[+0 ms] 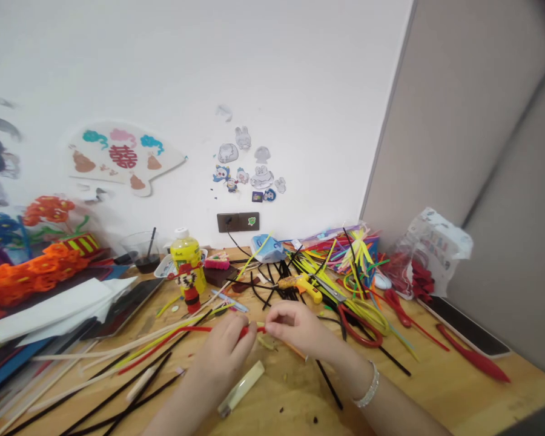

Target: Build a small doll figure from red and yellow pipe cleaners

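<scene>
**Friend:** What do you have in your hands just now?

**Me:** Both my hands are closed on one red pipe cleaner [195,329]. My left grip [222,351] curls around it, and my right grip [295,330] pinches it with the fingertips. The two grips are almost touching, and the long end goes out past my left grip, low over the counter [458,387].

**Friend:** How far is the work, from what we can see?

**Me:** The red piece has no clear shape yet. Between my grips it is covered by my fingers, so I cannot tell if it is bent there. Ahead of my left grip, a small red and black pipe-cleaner figure [189,287] stands in front of a yellow bottle [186,260], and it looks finished. Many loose yellow and black pipe cleaners [315,266] lie unused ahead of my right grip.

**Friend:** And the tools?

**Me:** A yellow hot glue gun [300,287] and red-handled scissors [358,327] lie ahead of my right grip, and neither grip touches them
</scene>
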### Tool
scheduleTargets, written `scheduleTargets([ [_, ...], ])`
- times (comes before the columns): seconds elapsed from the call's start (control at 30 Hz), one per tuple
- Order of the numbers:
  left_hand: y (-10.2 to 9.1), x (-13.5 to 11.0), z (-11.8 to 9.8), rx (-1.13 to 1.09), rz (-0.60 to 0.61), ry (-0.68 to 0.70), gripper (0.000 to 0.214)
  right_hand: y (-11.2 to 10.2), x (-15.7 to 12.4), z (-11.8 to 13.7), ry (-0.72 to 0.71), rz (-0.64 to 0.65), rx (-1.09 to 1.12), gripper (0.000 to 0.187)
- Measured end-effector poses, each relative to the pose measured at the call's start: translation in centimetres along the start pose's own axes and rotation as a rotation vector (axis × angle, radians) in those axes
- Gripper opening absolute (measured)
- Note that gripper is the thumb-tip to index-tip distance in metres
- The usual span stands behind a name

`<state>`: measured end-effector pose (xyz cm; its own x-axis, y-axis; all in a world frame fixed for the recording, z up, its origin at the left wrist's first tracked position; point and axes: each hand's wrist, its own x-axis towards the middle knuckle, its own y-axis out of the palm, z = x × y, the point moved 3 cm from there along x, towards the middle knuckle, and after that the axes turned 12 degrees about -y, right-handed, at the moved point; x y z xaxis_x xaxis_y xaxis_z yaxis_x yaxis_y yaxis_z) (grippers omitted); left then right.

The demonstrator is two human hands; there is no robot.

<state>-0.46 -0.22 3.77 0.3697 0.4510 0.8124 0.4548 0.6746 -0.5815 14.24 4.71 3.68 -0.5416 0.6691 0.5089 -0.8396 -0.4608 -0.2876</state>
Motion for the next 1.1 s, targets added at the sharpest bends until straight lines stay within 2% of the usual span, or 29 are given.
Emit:
scheduleTargets([
  [0.1,0.1,0.2,-0.1,0.106,0.034,0.080,0.025,-0.5,0.1,1.1,-0.128,0.086,-0.250,0.008],
  [0.2,0.3,0.3,-0.3,0.128,0.065,0.098,0.031,-0.2,0.0,1.6,-0.211,0.169,-0.397,0.010],
  [0.33,1.0,-0.1,-0.5,0.117,0.112,0.108,0.034,0.3,-0.3,1.2,-0.234,0.252,-0.539,0.010],
  [0.43,1.7,-0.5,-0.3,0.115,0.142,0.081,0.034,0.6,-0.3,0.8,-0.234,0.249,-0.583,0.015],
  [0.5,1.9,-0.8,0.0,0.123,0.139,0.032,0.032,0.8,-0.3,0.5,-0.230,0.183,-0.536,0.017],
  [0.67,1.2,-1.1,0.0,0.075,0.059,-0.027,0.028,1.6,-0.5,-0.3,-0.163,-0.137,-0.340,0.018],
  [0.83,2.5,-2.7,-0.7,-0.058,0.200,-0.182,0.045,3.1,-1.4,-1.8,-0.074,-0.433,-0.102,0.016],
  [0.9,3.4,-3.4,-0.6,-0.055,0.219,-0.268,0.050,3.4,-1.5,-2.3,-0.053,-0.483,-0.012,0.014],
  [0.97,3.7,-3.6,-0.2,-0.068,0.175,-0.306,0.053,3.2,-1.3,-2.4,-0.080,-0.426,-0.015,0.016],
  [1.1,2.7,-2.3,0.3,-0.127,0.157,-0.278,0.039,1.9,-0.5,-1.3,-0.199,-0.151,-0.233,0.023],
])
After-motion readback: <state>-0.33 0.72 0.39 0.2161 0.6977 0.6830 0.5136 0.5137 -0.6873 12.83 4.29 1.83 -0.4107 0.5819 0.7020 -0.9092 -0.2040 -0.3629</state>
